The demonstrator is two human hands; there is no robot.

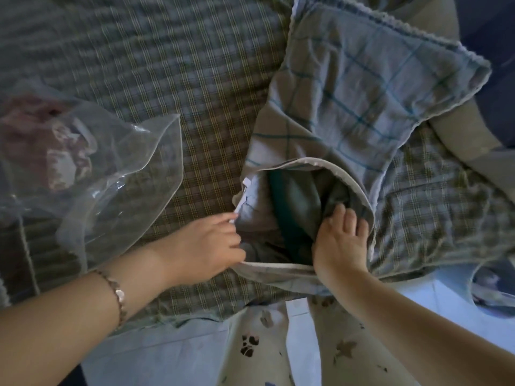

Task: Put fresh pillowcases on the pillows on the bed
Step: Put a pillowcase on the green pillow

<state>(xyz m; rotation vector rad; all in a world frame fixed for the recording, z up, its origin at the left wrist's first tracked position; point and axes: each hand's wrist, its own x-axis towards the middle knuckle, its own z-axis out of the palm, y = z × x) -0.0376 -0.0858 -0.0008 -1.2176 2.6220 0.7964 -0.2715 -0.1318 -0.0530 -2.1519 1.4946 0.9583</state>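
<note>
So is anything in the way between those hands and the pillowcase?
Nothing visible. The left hand pinches the pillowcase at its open edge; the right hand grips the pillow inside the opening. The plastic bag lies aside.

At frame centre, the left hand (207, 246) pinches the checked pillowcase's (356, 87) open edge while the right hand (341, 243) grips the pillow (301, 196) inside.

Your left hand (207, 243) reaches toward 2 o'clock, pinching the pillowcase (348, 87); your right hand (338, 246), toward 11 o'clock, curls its fingers (347, 218) into it.
</note>
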